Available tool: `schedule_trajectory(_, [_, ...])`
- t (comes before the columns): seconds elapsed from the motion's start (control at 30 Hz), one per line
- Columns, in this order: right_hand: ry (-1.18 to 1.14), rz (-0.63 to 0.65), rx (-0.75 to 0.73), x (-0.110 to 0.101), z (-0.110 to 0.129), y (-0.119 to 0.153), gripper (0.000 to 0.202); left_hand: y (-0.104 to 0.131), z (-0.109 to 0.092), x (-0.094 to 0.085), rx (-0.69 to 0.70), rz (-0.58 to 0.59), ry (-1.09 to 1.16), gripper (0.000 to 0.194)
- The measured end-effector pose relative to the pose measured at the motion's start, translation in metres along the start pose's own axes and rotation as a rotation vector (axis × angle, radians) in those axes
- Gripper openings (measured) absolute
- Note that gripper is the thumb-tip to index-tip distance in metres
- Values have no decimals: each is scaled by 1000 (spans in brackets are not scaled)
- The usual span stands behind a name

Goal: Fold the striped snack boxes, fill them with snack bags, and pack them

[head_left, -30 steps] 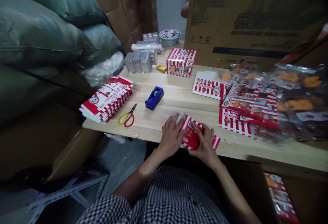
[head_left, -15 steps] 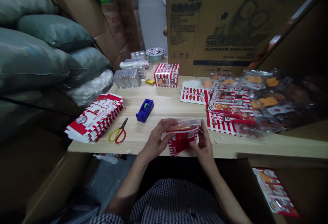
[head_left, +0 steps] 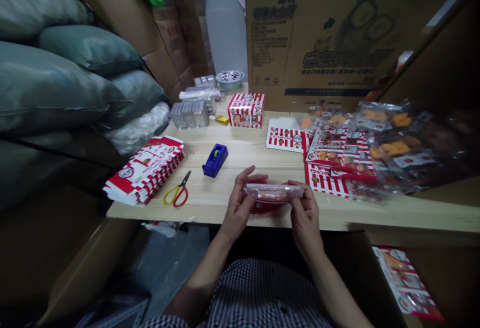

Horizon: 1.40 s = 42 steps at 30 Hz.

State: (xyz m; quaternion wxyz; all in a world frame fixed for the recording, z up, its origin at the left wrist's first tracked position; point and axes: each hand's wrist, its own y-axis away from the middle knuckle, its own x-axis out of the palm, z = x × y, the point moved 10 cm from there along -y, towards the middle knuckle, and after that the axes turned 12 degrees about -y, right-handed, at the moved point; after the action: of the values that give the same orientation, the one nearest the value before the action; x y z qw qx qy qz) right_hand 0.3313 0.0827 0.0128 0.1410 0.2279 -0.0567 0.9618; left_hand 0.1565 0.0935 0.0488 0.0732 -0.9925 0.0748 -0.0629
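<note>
Between both hands, above the table's front edge, is a clear plastic packet with a red panel (head_left: 270,194), its transparent top edge facing up. My left hand (head_left: 239,207) pinches the packet's left end between thumb and fingers. On its right end, my right hand (head_left: 305,214) grips with thumb and fingertips. The packet's lower part is a red surface, partly hidden under the clear film. A blue tape dispenser (head_left: 215,161) stands beyond my left hand. Scissors (head_left: 177,192) with yellow and red handles lie to the left.
Flat red-and-white cartons (head_left: 146,168) are stacked at left. A made-up striped box (head_left: 246,110) stands behind, beside clear plastic trays (head_left: 189,114). Bagged snacks (head_left: 397,148) and printed cards (head_left: 339,153) lie at right, before a large cardboard box (head_left: 311,33). Sacks (head_left: 48,80) pile up at far left.
The packet has tipped so its clear top edge faces up and its red front shows less. Both hands have shifted their grip to its upper corners.
</note>
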Motion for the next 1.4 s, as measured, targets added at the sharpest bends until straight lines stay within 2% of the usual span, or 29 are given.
schedule_trajectory(0.13, [12,-22,-30,7,5,-2,24,-4,3,-1,-52,-37,-27,52])
schedule_trajectory(0.27, [36,-10,-35,11,8,1,14,-7,20,-8,-183,-202,40,49])
schedule_trajectory(0.33, [40,9,-15,11,8,1,15,-9,23,-9,-205,-246,32,46])
schedule_trajectory(0.43, [-59,57,90,11,2,-1,18,-13,21,-8,-195,-220,18,39])
schedule_trajectory(0.57, [-157,1,132,7,0,-3,10,-9,17,-9,-150,-157,121,36])
schedule_trajectory(0.77, [-208,-14,151,20,-2,5,9,-4,20,-17,-162,-239,199,29])
schedule_trajectory(0.87, [-187,-18,145,19,-1,5,8,-5,18,-17,-153,-258,215,27])
schedule_trajectory(0.97, [-111,52,154,17,1,-4,8,-5,17,-20,-158,-272,174,27])
schedule_trajectory(1.07, [-30,225,266,23,-6,-12,14,-10,17,-19,-178,-249,158,32])
schedule_trajectory(1.13, [-36,293,331,27,-10,-13,20,-13,20,-18,-215,-230,160,38])
schedule_trajectory(1.2, [-81,273,347,27,-12,-13,24,-15,23,-17,-255,-217,160,41])
schedule_trajectory(1.27, [-129,193,336,23,-13,-13,25,-16,23,-16,-252,-183,142,39])
schedule_trajectory(1.4, [-161,62,290,16,-14,-13,25,-13,19,-8,-202,-21,211,41])
